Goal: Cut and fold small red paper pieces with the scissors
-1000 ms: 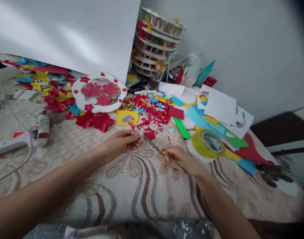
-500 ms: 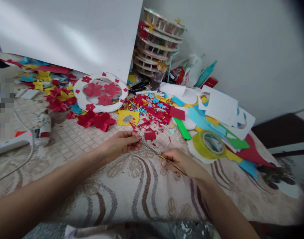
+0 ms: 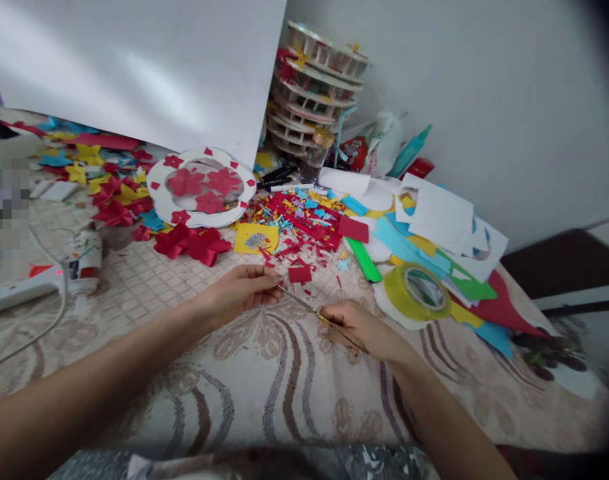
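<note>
My right hand (image 3: 358, 327) is shut on thin metal scissors (image 3: 300, 303), whose blades point up and left across the patterned cloth. My left hand (image 3: 244, 292) lies just left of them. Its thumb and fingers are pinched together at the blade tips, and anything between them is too small to see. A small red paper square (image 3: 299, 274) lies just beyond the tips. Behind it spreads a heap of red, blue and yellow paper scraps (image 3: 309, 217).
A yellow-green tape roll (image 3: 415, 293) and a green marker (image 3: 363, 259) lie right of my hands, with loose paper sheets (image 3: 442, 217) behind. A white ring with red flowers (image 3: 202, 187), a yellow square (image 3: 256, 237) and a glue gun (image 3: 82, 260) are to the left. Stacked trays (image 3: 314, 93) stand at the back.
My right hand and the scissors have shifted slightly left and down toward my left hand. The left hand stays pinched in the same place.
</note>
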A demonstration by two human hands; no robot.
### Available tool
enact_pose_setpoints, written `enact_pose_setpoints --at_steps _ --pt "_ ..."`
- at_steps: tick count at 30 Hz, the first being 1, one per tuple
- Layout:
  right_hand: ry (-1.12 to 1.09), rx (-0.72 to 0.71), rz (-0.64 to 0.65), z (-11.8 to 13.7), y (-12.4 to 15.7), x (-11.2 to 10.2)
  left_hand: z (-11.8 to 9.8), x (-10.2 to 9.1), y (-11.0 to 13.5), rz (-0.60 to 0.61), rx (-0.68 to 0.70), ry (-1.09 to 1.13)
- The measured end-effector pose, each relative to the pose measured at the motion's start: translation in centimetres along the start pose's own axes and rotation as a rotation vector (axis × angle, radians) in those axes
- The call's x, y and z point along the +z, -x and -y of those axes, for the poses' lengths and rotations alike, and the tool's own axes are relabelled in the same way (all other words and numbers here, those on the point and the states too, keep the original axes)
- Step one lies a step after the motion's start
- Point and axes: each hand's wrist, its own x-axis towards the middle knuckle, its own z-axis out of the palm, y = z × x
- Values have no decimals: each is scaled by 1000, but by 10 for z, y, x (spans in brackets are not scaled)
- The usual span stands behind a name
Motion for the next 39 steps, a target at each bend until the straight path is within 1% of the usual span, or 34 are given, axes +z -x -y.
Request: enact_pose_setpoints --at_steps 8,15,20,24,27,31,35,37,39 --pt "210 27 -81 -1 -2 6 -2 -1 -1 -21 -6 -63" --pt "384 48 -158 -1 -7 14 2 -6 -4 -36 108 -146" --pt "469 55 -194 0 -6 20 4 -9 -6 -22 145 -219" --pt "468 45 -216 -1 -6 22 -1 -8 -6 -72 192 -259" --pt "321 11 -204 -7 -4 16 -6 -8 -5 -105 216 -213" --pt "-81 -31 -149 -19 1 6 -8 -10 -5 -51 220 -172" --pt "-472 12 -85 -29 3 4 -7 -14 -7 2 208 -179" --pt "-604 21 -103 -32 2 6 -8 -16 -8 12 197 -179" --pt "-677 23 -111 -34 0 8 -11 -17 -8 10 179 -171"
